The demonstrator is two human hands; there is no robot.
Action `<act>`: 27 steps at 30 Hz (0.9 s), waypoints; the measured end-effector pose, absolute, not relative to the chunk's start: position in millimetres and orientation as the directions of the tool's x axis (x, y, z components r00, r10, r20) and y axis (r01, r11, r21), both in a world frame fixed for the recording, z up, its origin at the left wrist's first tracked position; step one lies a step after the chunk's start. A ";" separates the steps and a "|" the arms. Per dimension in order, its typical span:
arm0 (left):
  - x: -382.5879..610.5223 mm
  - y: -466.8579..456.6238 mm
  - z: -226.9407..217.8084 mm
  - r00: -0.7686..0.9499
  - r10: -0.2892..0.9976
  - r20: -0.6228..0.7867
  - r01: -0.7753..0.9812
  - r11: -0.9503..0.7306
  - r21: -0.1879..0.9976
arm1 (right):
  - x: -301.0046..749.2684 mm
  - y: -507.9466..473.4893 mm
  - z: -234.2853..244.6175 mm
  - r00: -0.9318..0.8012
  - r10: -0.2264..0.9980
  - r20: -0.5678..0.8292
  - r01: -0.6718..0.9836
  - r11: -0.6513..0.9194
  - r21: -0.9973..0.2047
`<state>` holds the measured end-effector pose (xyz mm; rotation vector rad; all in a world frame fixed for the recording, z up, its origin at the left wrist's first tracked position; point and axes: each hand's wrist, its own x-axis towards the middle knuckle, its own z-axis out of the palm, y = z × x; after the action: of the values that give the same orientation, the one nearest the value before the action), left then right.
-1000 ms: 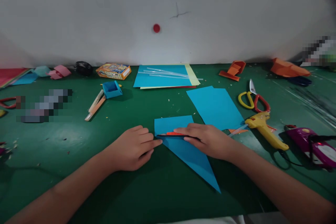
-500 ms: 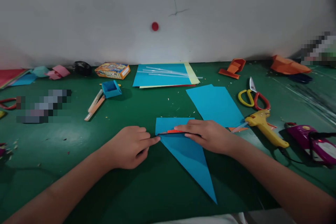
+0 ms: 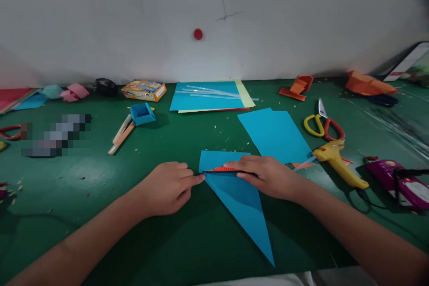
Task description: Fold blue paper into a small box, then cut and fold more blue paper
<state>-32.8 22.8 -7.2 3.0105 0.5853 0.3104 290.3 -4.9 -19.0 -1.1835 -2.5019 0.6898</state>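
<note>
A blue paper sheet (image 3: 234,205) lies before me, folded slantwise into a long pointed triangle with a flat strip along its far side. My left hand (image 3: 174,190) is curled closed, its index fingertip pressed on the paper's left corner at the fold. My right hand (image 3: 264,174) grips what looks like a utility knife (image 3: 224,169) with an orange ribbed part and a dark edge. It lies flat along the fold, its tip pointing left to my left fingertip. The fingers hide the knife's right end.
To the right are blue sheets (image 3: 275,134), scissors (image 3: 323,123), a yellow glue gun (image 3: 340,165) and a purple corded device (image 3: 397,183). A paper stack with clear glue sticks (image 3: 208,91) lies behind. On the left stand a small blue paper box (image 3: 142,114) and an orange carton (image 3: 144,90).
The blue paper has turned slightly, its near point shifting a little left and closer to me. My right hand and the knife have moved slightly nearer; my left hand is almost unmoved.
</note>
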 end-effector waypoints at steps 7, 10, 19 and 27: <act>-32.2 23.2 -9.2 0.905 0.387 0.175 0.374 -0.922 0.100 | 291.0 -2.7 -19.3 -0.636 0.770 0.060 0.630 0.562 -0.535; -32.3 24.0 -10.1 0.905 0.387 0.179 0.373 -0.922 0.107 | 290.9 -2.5 -18.5 -0.640 0.766 0.060 0.625 0.564 -0.539; -33.7 22.9 -12.0 0.888 0.426 0.174 0.406 -0.903 0.140 | 290.9 -2.0 -16.8 -0.650 0.757 0.064 0.620 0.577 -0.532; -23.5 18.0 -16.1 0.879 0.399 0.262 0.404 -0.914 0.035 | 290.2 -3.7 -20.5 -0.634 0.770 0.072 0.634 0.571 -0.522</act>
<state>-23.5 18.0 -16.1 3.0651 0.6549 0.4203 290.2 -3.7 -20.5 -1.1555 -2.5149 0.6648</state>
